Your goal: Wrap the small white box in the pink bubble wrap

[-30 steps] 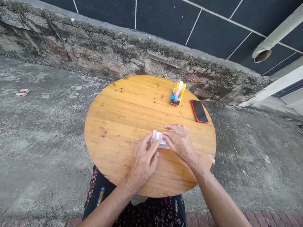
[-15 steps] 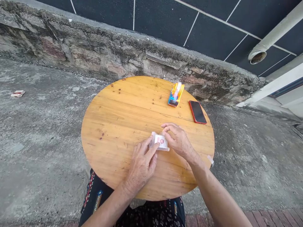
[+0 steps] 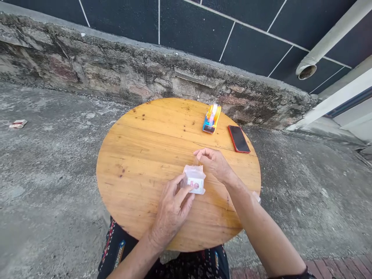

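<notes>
A small white box (image 3: 194, 185) with a pink and red print lies on the round wooden table, partly in a translucent white wrapper (image 3: 192, 170). The wrapper's far edge stands unfolded beyond the box. My left hand (image 3: 175, 201) holds the box from the left, one fingertip pressing on its printed face and others at the wrapper's left side. Just beyond the wrapper, my right hand (image 3: 213, 164) is closed in a pinch above the table. Something thin and clear seems to hang at its fingertips, too faint to name.
On the round wooden table (image 3: 139, 155), a yellow and blue tape dispenser (image 3: 212, 118) stands at the far side. A red-cased phone (image 3: 238, 138) lies right of it. A whitish strip (image 3: 256, 197) sticks at the right edge. Behind is a stone wall base (image 3: 139, 73).
My right hand has lifted away from the box, and the wrapper's far edge has opened outward. The box sits slightly nearer to me, still under my left hand.
</notes>
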Tool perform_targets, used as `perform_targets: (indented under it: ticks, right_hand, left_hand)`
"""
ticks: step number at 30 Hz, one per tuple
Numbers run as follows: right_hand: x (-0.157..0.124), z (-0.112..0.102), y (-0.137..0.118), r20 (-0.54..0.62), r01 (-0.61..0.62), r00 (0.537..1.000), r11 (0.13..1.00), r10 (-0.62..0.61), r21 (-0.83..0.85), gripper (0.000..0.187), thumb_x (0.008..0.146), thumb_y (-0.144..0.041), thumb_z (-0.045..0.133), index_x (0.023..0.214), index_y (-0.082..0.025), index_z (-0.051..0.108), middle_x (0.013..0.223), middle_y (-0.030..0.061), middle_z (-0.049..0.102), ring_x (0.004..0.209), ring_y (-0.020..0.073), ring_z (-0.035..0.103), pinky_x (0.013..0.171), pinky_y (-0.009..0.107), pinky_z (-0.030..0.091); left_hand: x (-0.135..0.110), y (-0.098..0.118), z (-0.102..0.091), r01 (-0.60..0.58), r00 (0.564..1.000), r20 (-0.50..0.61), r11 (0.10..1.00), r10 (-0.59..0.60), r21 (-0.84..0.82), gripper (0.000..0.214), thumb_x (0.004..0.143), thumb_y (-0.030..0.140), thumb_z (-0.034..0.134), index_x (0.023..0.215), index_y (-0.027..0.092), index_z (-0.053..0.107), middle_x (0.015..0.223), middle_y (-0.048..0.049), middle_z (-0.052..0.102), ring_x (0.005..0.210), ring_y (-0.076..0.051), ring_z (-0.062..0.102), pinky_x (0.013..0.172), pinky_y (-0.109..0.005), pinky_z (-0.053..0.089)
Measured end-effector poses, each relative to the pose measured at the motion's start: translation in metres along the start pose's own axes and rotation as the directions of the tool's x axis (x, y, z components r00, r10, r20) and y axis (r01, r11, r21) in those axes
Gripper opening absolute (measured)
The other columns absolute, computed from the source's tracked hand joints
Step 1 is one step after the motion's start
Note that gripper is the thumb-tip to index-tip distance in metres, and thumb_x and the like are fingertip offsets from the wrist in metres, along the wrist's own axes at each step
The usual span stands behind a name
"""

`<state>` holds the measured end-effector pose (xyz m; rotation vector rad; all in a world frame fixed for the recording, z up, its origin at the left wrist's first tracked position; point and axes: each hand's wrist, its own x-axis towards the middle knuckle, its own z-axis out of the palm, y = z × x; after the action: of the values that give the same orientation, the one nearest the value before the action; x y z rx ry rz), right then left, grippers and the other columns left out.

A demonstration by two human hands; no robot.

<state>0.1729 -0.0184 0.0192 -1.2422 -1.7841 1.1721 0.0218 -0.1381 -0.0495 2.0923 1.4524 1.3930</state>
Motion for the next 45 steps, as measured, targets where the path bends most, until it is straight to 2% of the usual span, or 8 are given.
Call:
perform_targets:
  ticks: [3, 9, 13, 16, 19, 21, 33, 45]
  right_hand:
    - [-0.007, 0.001, -0.012, 0.022, 0.043, 0.999, 0.998, -0.044, 0.039, 0.013, 0.079, -0.027, 0.054, 0.068, -0.020, 0.056, 0.074, 0.0030, 0.064, 0.106, 0.0219, 0.059, 0.085, 0.033, 0.045]
    - [-0.020, -0.009, -0.030, 0.017, 0.089, 0.996, 0.996, -0.088, -0.033, 0.014, 0.082, -0.029, 0.053, 0.072, -0.019, 0.056, 0.102, 0.0076, 0.067, 0.099, 0.0196, 0.062, 0.082, 0.034, 0.046]
    - [-0.022, -0.016, -0.032, -0.002, 0.139, 0.990, 0.981, -0.140, -0.133, 0.014, 0.082, -0.027, 0.053, 0.072, -0.019, 0.056, 0.102, 0.0071, 0.068, 0.098, 0.0191, 0.062, 0.084, 0.035, 0.045]
    - [-0.018, -0.024, -0.035, 0.030, 0.199, 0.980, 0.949, -0.198, -0.244, 0.012, 0.082, -0.023, 0.054, 0.071, -0.019, 0.058, 0.102, 0.0061, 0.068, 0.098, 0.0188, 0.061, 0.082, 0.033, 0.044]
    - [-0.009, -0.032, -0.042, 0.106, 0.260, 0.965, 0.911, -0.238, -0.321, 0.011, 0.081, -0.019, 0.054, 0.071, -0.018, 0.059, 0.103, 0.0057, 0.068, 0.098, 0.0183, 0.061, 0.083, 0.032, 0.043]
    - [-0.001, -0.036, -0.047, 0.140, 0.280, 0.959, 0.894, -0.246, -0.350, 0.010, 0.080, -0.018, 0.055, 0.071, -0.018, 0.058, 0.102, 0.0054, 0.068, 0.097, 0.0178, 0.061, 0.084, 0.032, 0.042]
    - [0.023, -0.046, -0.048, 0.082, 0.273, 0.961, 0.873, -0.262, -0.403, 0.012, 0.080, -0.021, 0.054, 0.070, -0.017, 0.058, 0.100, 0.0070, 0.068, 0.098, 0.0182, 0.061, 0.081, 0.031, 0.043]
    - [0.063, -0.058, -0.020, 0.135, 0.214, 0.976, 0.881, -0.172, -0.421, 0.012, 0.076, -0.023, 0.053, 0.069, -0.016, 0.060, 0.088, 0.0047, 0.067, 0.079, 0.0152, 0.057, 0.071, 0.027, 0.042]
  left_hand:
    - [-0.001, 0.003, 0.000, -0.008, 0.999, -0.035, 1.000, 0.009, 0.023, 0.016, 0.087, 0.012, 0.056, 0.099, 0.021, 0.060, 0.123, -0.0098, 0.052, 0.111, -0.022, 0.056, 0.091, -0.038, 0.051]
    - [-0.003, 0.005, -0.003, -0.031, 0.997, -0.070, 0.999, 0.031, -0.005, 0.009, 0.082, 0.010, 0.060, 0.084, 0.019, 0.059, 0.119, -0.0090, 0.054, 0.110, -0.022, 0.056, 0.093, -0.039, 0.049]
    - [-0.003, 0.005, -0.006, 0.027, 0.991, -0.131, 0.998, -0.034, -0.055, 0.022, 0.080, 0.014, 0.064, 0.067, 0.019, 0.047, 0.110, -0.0075, 0.056, 0.103, -0.020, 0.058, 0.088, -0.035, 0.049]
    - [0.000, 0.006, -0.006, 0.135, 0.977, -0.156, 0.988, -0.146, -0.076, 0.014, 0.080, 0.020, 0.066, 0.081, 0.019, 0.052, 0.106, -0.0070, 0.058, 0.102, -0.021, 0.058, 0.089, -0.036, 0.049]
    - [0.004, 0.008, -0.002, 0.247, 0.960, -0.106, 0.960, -0.261, -0.129, 0.035, 0.080, 0.024, 0.066, 0.111, 0.019, 0.052, 0.107, -0.0070, 0.059, 0.099, -0.020, 0.059, 0.086, -0.036, 0.051]
    - [0.007, 0.008, 0.001, 0.271, 0.958, -0.055, 0.951, -0.282, -0.152, 0.038, 0.081, 0.023, 0.065, 0.117, 0.019, 0.051, 0.108, -0.0066, 0.060, 0.098, -0.020, 0.060, 0.086, -0.035, 0.052]
    - [-0.007, 0.013, 0.002, 0.042, 0.999, -0.013, 0.996, -0.043, -0.076, 0.031, 0.076, 0.000, 0.053, 0.100, 0.019, 0.057, 0.119, -0.0095, 0.053, 0.111, -0.022, 0.054, 0.092, -0.036, 0.049]
    - [-0.016, 0.013, 0.003, 0.015, 1.000, 0.018, 1.000, -0.015, 0.004, 0.032, 0.074, 0.000, 0.050, 0.097, 0.019, 0.056, 0.127, -0.0113, 0.051, 0.116, -0.025, 0.053, 0.094, -0.040, 0.050]
